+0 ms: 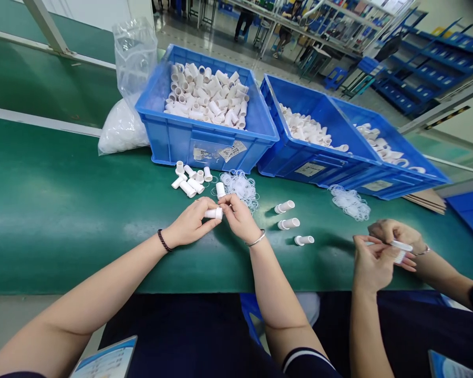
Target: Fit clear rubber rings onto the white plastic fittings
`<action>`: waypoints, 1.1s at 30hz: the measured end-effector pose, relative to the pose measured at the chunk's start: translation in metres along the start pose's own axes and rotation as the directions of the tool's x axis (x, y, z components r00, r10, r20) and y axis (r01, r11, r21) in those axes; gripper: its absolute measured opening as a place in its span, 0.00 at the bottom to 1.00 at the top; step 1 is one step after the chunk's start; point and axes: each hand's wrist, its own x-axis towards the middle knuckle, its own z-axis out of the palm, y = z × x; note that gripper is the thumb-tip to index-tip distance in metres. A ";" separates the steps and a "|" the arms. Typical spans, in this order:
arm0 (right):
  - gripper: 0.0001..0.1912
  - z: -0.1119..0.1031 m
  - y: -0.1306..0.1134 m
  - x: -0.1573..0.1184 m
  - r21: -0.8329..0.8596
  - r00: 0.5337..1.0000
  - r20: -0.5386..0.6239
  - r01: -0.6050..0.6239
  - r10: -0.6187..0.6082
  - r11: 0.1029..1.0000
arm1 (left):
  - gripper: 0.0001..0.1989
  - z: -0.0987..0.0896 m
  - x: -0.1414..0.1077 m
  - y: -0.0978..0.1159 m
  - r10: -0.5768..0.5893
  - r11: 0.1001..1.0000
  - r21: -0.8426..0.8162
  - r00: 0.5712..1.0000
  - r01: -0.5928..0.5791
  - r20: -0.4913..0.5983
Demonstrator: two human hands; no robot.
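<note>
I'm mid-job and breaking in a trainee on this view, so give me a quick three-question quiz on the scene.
1. True or false: the left hand holds a white tube.

2. How many white tubes are in the row just to the right of the right hand?

3. What sits beside the leftmost blue bin, on its left side?
A. Stool
B. Clear bag
C. Cardboard

Key:
1. True
2. Three
3. B
</note>
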 end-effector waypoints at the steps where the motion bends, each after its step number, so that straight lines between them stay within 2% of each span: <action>1: 0.06 0.001 -0.001 0.000 0.070 1.000 -0.001 -0.023 0.023 0.997 | 0.12 0.002 0.000 0.001 -0.006 0.998 -0.065 0.999 0.003 -0.036; 4: 0.08 0.005 -0.005 -0.001 0.247 0.997 -0.011 -0.067 0.071 0.967 | 0.13 0.010 0.000 0.001 -0.119 0.942 -0.325 0.987 0.078 -0.107; 8: 0.11 0.010 -0.006 -0.001 0.286 0.996 -0.017 -0.082 0.091 0.955 | 0.14 0.020 0.002 0.000 -0.320 0.719 -0.656 0.947 0.229 -0.020; 13: 0.12 0.013 -0.003 -0.001 0.215 0.995 -0.024 -0.094 0.101 0.972 | 0.14 0.022 0.004 0.004 -0.425 0.515 -0.809 0.904 0.283 0.046; 17: 0.12 0.013 -0.002 -0.001 0.189 0.993 -0.043 -0.102 0.112 0.977 | 0.13 0.023 0.005 0.007 -0.474 0.420 -0.857 0.877 0.298 0.073; 21: 0.12 0.014 -0.002 -0.001 0.223 0.992 -0.042 -0.108 0.121 0.969 | 0.12 0.023 0.004 0.005 -0.487 0.388 -0.872 0.870 0.299 0.082; 27: 0.12 0.014 -0.003 0.000 0.166 0.992 -0.050 -0.103 0.113 0.981 | 0.13 0.023 0.004 0.001 -0.476 0.366 -0.876 0.872 0.314 0.113; 30: 0.14 0.016 -0.005 -0.001 0.211 0.992 -0.024 -0.118 0.126 0.970 | 0.13 0.025 0.003 0.000 -0.473 0.440 -0.845 0.878 0.303 0.069; 33: 0.13 0.012 -0.006 0.000 0.343 0.987 -0.027 -0.139 0.158 0.929 | 0.18 0.025 0.002 -0.002 -0.428 0.578 -0.763 0.904 0.288 0.017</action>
